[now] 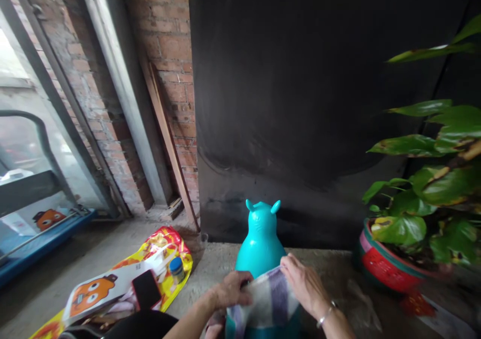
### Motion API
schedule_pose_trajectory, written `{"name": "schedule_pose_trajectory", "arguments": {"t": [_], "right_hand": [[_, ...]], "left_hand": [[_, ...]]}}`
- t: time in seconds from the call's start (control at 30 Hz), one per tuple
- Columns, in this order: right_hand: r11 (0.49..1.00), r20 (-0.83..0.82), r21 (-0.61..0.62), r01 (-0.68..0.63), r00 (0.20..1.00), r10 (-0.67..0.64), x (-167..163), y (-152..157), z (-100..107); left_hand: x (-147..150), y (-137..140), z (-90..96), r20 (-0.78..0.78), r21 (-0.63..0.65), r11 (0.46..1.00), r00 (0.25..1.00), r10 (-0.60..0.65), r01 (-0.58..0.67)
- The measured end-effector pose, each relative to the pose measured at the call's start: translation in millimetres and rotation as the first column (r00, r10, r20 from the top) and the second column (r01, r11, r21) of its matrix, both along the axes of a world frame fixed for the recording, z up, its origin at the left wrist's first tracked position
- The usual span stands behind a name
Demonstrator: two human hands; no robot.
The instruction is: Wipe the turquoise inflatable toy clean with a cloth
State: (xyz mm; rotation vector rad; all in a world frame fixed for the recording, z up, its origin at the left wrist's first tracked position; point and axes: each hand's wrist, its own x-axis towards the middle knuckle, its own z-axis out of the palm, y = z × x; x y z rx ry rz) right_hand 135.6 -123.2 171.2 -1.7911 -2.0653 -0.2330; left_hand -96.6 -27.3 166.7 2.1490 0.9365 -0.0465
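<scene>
A striped white and purple cloth [263, 299] is stretched between my two hands. My left hand [233, 290] has its fingers curled on the cloth's left side. At the upper right corner, my right hand [303, 285] pinches the cloth between thumb and fingers. A bangle [326, 314] circles the right wrist. The cloth lies over or just above the back of a shiny turquoise inflatable animal [262, 243] with two small ears, which stands upright on the floor. Its lower part is hidden by the cloth and my hands.
At left lie a yellow and red plastic sheet [171, 295], a white bag with an orange cartoon face [90, 295], a phone [146, 289] and a blue-capped jar [176, 269]. A potted plant [391, 269] stands right, a blue cart [45, 246] far left. A black panel [300, 103] rises behind.
</scene>
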Motion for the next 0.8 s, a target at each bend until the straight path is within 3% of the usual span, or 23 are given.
{"name": "schedule_pose_trajectory", "arguments": {"t": [0.2,0.3,0.37,0.43,0.5,0.53,0.6,0.7,0.8], "right_hand": [[0.998,0.036,0.054,0.041,0.998,-0.043,22,31,60],[0.995,0.037,0.052,0.083,0.996,-0.085,23,32,62],[0.993,0.034,0.015,0.115,0.993,-0.116,17,21,38],[0.985,0.026,-0.065,0.159,0.987,-0.157,7,0,-5],[0.962,0.011,-0.185,0.199,0.98,-0.201,-6,-26,-54],[0.932,-0.039,-0.312,0.182,0.978,-0.204,-12,-39,-77],[0.896,-0.064,-0.413,0.163,0.976,-0.207,-21,-57,-110],[0.878,-0.093,-0.456,0.144,0.974,-0.208,-24,-52,-125],[0.935,-0.146,-0.284,0.21,0.955,-0.259,-27,-16,-120]], "left_hand": [[19,44,39.9,0.001,0.33,0.935,0.99,0.138,-0.13],[24,49,36.1,-0.033,0.4,0.91,0.991,0.132,-0.108],[21,38,16.7,-0.082,0.399,0.914,0.991,0.107,-0.066],[15,20,-12.0,-0.143,0.363,0.932,0.987,0.077,-0.021],[7,1,-42.2,-0.21,0.298,0.955,0.976,0.063,0.003],[3,-8,-55.3,-0.229,0.267,0.964,0.971,0.061,0.002],[-1,-20,-74.2,-0.235,0.239,0.97,0.966,0.108,-0.05],[1,-24,-85.9,-0.173,0.275,0.941,0.952,0.252,-0.199],[12,-20,-92.8,-0.09,0.307,0.898,0.93,0.357,-0.315]]}}
